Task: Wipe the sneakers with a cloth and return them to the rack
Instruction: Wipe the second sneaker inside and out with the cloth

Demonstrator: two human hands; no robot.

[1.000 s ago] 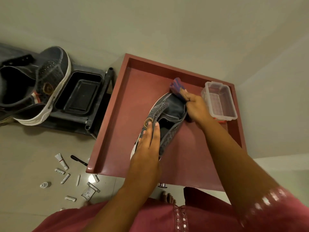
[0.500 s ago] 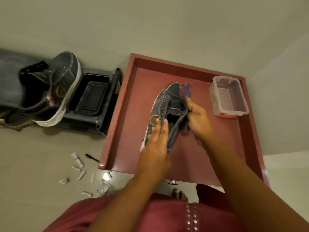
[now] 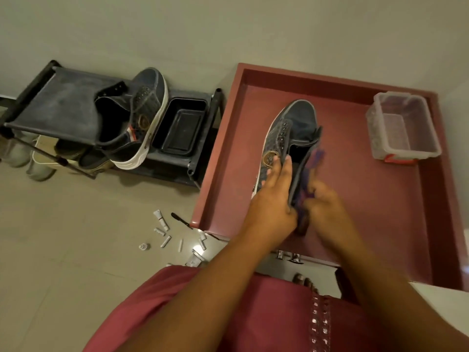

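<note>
Hands: left hand (image 3: 272, 196) lies along the near side of the sneaker (image 3: 291, 138), fingers straight over the lace panel and thumb on the collar rim, apparently to steady the shoe against the wiping stroke; right hand (image 3: 321, 201) is blurred, fingers curled round the cloth (image 3: 313, 168) and pressing it to the shoe's far side.
Sneaker in hand: dark grey, white sole, centre of the frame, on the red counter (image 3: 380, 212), toe toward the top of the frame; tilted on its side, likely so the flank faces the cloth.
Cloth: blue-purple, between right hand and shoe, touching the collar and side panel.
Second sneaker: (image 3: 134, 123) upper left of the frame, leaning on the top shelf of the dark rack (image 3: 58, 107); whether it has been wiped cannot be told.
Step in hand: wiping the side of the first shoe; return to the rack not yet done.
Clear tub: (image 3: 402, 128) upper right of the counter, well apart from the shoe, seemingly empty.
Black tray: (image 3: 180, 125) on the rack just beside the second sneaker.
Floor litter: small tubes (image 3: 162, 219) scattered below the rack, lower left of the counter.
Risk: the shoe could slide if the left hand eases off.
</note>
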